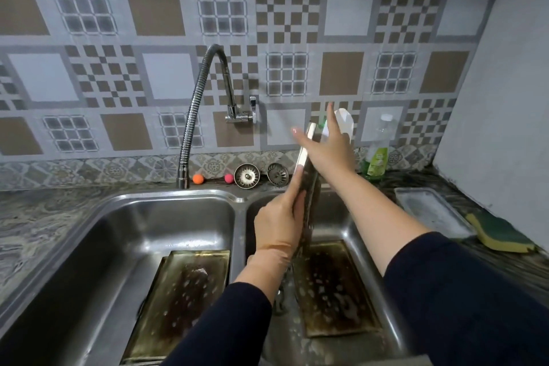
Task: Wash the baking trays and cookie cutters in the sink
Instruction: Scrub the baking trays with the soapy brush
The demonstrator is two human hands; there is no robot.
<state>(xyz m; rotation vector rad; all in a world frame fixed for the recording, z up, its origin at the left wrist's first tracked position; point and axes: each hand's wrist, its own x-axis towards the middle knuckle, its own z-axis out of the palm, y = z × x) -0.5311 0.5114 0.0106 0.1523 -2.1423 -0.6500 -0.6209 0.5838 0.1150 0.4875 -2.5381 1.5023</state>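
Baking trays: 1 on edge [309, 184] gripped by left hand [277, 224], right hand [329, 145] flat against it, 2 in sink [237, 197]

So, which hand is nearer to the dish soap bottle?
Right. The right hand is flat on the upright tray, just left of the dish soap bottle; the left hand grips the tray's lower edge, farther away.
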